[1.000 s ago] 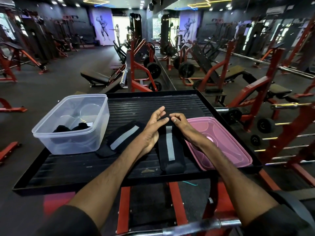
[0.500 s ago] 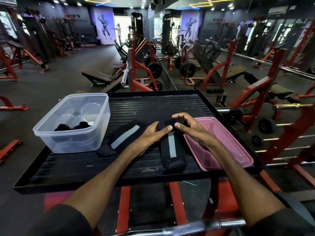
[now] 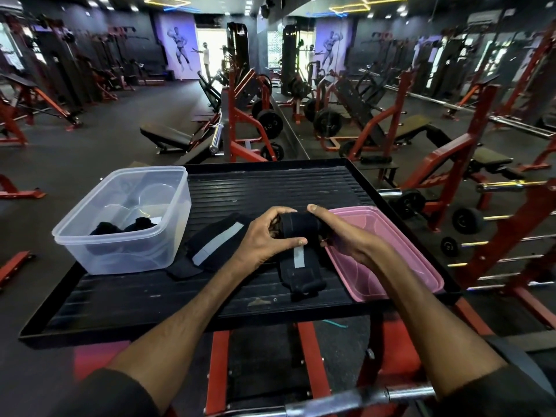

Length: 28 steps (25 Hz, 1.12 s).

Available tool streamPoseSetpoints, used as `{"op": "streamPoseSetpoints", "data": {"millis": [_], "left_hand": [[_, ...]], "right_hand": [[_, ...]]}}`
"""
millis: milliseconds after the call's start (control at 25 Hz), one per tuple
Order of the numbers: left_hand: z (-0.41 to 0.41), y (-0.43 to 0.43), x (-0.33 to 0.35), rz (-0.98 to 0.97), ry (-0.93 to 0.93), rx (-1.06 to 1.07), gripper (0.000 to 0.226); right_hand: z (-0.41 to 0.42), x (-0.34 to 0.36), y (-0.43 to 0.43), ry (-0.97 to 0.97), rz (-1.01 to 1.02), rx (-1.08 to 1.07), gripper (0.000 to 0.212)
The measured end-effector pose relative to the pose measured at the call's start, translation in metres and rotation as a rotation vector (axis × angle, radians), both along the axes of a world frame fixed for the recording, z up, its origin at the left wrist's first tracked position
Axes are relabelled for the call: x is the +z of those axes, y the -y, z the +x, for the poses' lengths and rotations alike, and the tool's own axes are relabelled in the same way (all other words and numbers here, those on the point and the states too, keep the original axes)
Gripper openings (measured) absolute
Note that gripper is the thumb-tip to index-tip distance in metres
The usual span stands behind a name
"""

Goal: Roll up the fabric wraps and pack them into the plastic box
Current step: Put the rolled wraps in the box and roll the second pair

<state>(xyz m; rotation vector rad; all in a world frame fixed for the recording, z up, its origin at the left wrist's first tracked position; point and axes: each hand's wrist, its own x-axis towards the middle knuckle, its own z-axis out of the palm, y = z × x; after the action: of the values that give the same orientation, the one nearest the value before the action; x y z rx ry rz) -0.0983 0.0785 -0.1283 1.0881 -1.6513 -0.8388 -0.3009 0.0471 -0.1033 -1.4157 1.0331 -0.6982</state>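
Black fabric wrap [image 3: 298, 228] part-rolled, left hand [image 3: 264, 236] and right hand [image 3: 340, 233] gripping it, roll ends hidden

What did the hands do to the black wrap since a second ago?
The left hand and right hand took hold of the wrap at its far end and rolled it toward the person; a thick roll now sits where it lay flat. The other wrap, the plastic box and the pink lid stayed put.

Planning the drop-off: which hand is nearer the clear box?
Left. The left hand grips the wrap roll on the clear box side; the right hand grips it beside the pink lid.
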Motion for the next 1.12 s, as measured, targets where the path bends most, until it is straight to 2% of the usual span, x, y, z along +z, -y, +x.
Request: {"op": "streamPoseSetpoints", "data": {"millis": [80, 160, 280, 360, 480, 560, 680, 800, 880, 1000, 1120], "left_hand": [[0.001, 0.001, 0.000, -0.013, -0.017, 0.030, 0.060], [-0.001, 0.001, 0.001, -0.017, -0.042, 0.047, 0.060], [-0.006, 0.000, 0.007, 0.028, -0.091, 0.045, 0.065], [-0.006, -0.005, 0.015, 0.191, -0.172, -0.022, 0.066], [0.002, -0.010, 0.018, 0.505, -0.283, -0.267, 0.048], [0.006, -0.011, 0.020, 0.604, -0.298, -0.343, 0.041], [0.003, -0.009, 0.024, 0.672, -0.386, -0.337, 0.052], [-0.004, -0.011, 0.025, 0.614, -0.367, -0.264, 0.052], [-0.009, -0.015, 0.023, 0.555, -0.308, -0.184, 0.048], [-0.012, -0.021, 0.018, 0.405, -0.264, -0.111, 0.033], [-0.013, -0.021, 0.015, 0.261, -0.388, -0.045, 0.033]], "right_hand": [[0.000, 0.001, -0.004, -0.093, -0.066, 0.059, 0.065], [0.003, 0.005, -0.008, -0.088, -0.119, 0.041, 0.054], [0.009, 0.006, -0.011, 0.030, -0.182, -0.015, 0.037], [0.010, 0.005, -0.010, 0.085, -0.204, -0.035, 0.034], [0.005, 0.008, -0.007, 0.135, -0.240, -0.058, 0.033], [0.001, 0.009, -0.008, 0.115, -0.311, -0.048, 0.033], [-0.003, 0.007, -0.012, 0.072, -0.431, 0.007, 0.037], [-0.003, 0.002, -0.013, 0.031, -0.527, 0.002, 0.044], [-0.005, 0.002, -0.013, 0.069, -0.533, -0.012, 0.047], [-0.008, 0.005, -0.014, 0.138, -0.490, -0.010, 0.052], [-0.009, 0.010, -0.011, 0.262, -0.331, 0.044, 0.059]]}}
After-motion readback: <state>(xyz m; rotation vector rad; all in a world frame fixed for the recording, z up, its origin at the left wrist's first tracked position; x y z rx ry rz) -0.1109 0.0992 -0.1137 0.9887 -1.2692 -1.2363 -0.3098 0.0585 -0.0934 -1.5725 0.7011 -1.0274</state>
